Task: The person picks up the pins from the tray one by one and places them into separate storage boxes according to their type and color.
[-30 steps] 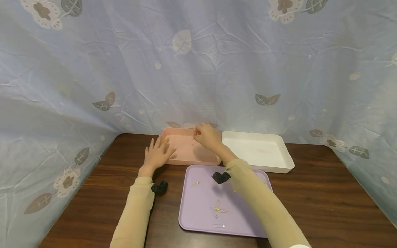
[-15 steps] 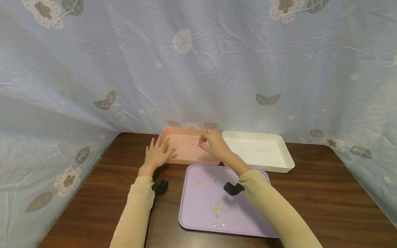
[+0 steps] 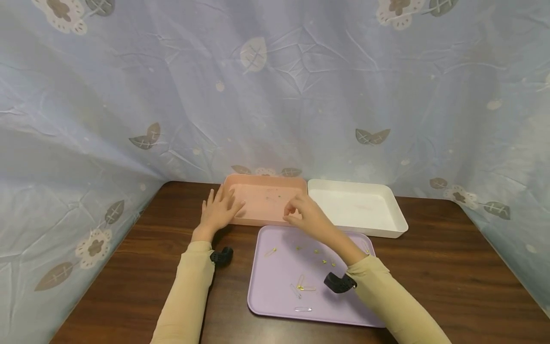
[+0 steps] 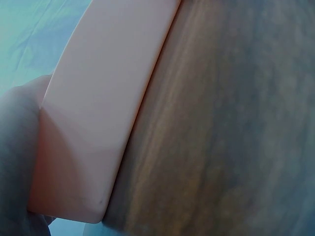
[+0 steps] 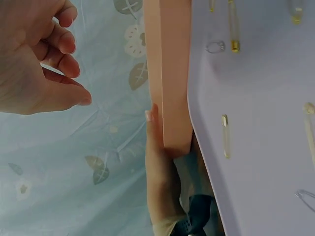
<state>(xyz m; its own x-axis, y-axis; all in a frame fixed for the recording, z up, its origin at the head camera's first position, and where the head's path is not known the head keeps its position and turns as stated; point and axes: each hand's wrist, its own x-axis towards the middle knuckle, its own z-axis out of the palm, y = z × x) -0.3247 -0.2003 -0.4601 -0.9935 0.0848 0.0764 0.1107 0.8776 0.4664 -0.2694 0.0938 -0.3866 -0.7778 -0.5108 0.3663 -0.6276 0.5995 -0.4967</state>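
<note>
My left hand (image 3: 216,212) lies with fingers spread over the left edge of the pink tray (image 3: 227,220); in the left wrist view, part of that hand touches the tray wall (image 4: 106,98). Above the front right corner of the same tray hovers my right hand (image 3: 307,215), its fingers loosely bent. Nothing shows between its thumb and fingers in the right wrist view. A few small pin-like pieces (image 3: 271,190) lie inside the pink tray, too small to make out. Gold safety pins (image 5: 226,136) and silver safety pins (image 3: 303,309) are scattered on the purple tray (image 3: 258,301).
A white tray (image 3: 361,208) stands right of the pink one, and the purple tray lies in front of both. All sit on a dark wooden table (image 3: 434,267). Patterned cloth (image 3: 275,119) hangs behind and to the sides.
My right hand has drawn back from the far side of the pink tray toward its front right corner, nearer the purple tray. The left hand has stayed in place.
</note>
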